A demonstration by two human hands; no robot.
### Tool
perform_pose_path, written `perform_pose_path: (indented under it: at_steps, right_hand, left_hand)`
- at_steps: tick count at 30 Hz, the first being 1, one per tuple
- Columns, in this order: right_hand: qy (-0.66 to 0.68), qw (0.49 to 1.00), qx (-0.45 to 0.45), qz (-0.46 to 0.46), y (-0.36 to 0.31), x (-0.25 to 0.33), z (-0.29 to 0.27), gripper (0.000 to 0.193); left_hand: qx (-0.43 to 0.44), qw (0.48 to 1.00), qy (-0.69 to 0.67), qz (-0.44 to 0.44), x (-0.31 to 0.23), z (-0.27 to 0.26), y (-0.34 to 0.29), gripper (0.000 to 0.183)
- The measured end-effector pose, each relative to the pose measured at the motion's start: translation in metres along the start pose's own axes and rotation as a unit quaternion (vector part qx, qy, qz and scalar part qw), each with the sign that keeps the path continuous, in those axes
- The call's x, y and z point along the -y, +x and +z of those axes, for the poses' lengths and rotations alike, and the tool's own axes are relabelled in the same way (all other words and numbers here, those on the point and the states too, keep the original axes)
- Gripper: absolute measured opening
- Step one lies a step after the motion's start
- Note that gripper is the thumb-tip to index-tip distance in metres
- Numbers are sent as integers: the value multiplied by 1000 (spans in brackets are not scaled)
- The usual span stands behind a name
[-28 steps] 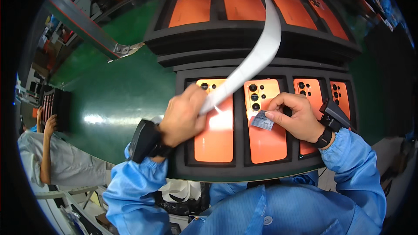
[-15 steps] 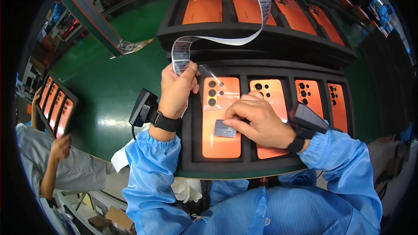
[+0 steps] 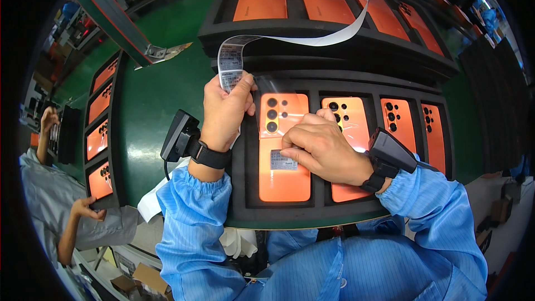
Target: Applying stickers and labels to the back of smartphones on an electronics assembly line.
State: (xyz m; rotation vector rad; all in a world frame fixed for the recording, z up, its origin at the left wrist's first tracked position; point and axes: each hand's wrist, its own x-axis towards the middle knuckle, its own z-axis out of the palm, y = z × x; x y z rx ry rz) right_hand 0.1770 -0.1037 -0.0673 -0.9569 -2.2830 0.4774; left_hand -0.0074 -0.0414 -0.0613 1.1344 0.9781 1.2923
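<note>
My left hand (image 3: 222, 112) is closed on the lower end of a strip of printed labels (image 3: 230, 58), which arches away to the far right. A clear film (image 3: 257, 106) lies between this hand and the leftmost orange phone (image 3: 285, 185) in the near tray. On the phone's back, below its cameras, is a small grey printed label (image 3: 283, 160). The fingertips of my right hand (image 3: 330, 153) are pinched at the label's upper right part. Whether the label lies fully flat is hidden by the fingers. My right hand partly covers a second orange phone (image 3: 350, 128).
The near black foam tray (image 3: 239, 212) holds several orange phones in separate slots. Behind it a raised tray (image 3: 209, 36) holds more. On the left, a co-worker's hand (image 3: 83, 210) is beside another phone tray (image 3: 116, 189). A metal post (image 3: 111, 17) rises from the green table (image 3: 145, 134).
My right hand has shifted slightly left, and the label now looks flatter against the phone. The label strip's upper part swung right. At left, the co-worker's phone tray has come down onto the table.
</note>
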Motion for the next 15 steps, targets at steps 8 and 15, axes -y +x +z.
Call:
perform_pose_path:
  at_steps: [8, 15]
  right_hand:
    - [-5, 1000, 1, 4, 0, -1, 0, 9]
    - [-7, 1000, 10, 3, 0, -1, 0, 9]
  left_hand:
    - [4, 1000, 6, 0, 0, 1, 0, 11]
    - [9, 1000, 1, -1, 0, 0, 0, 11]
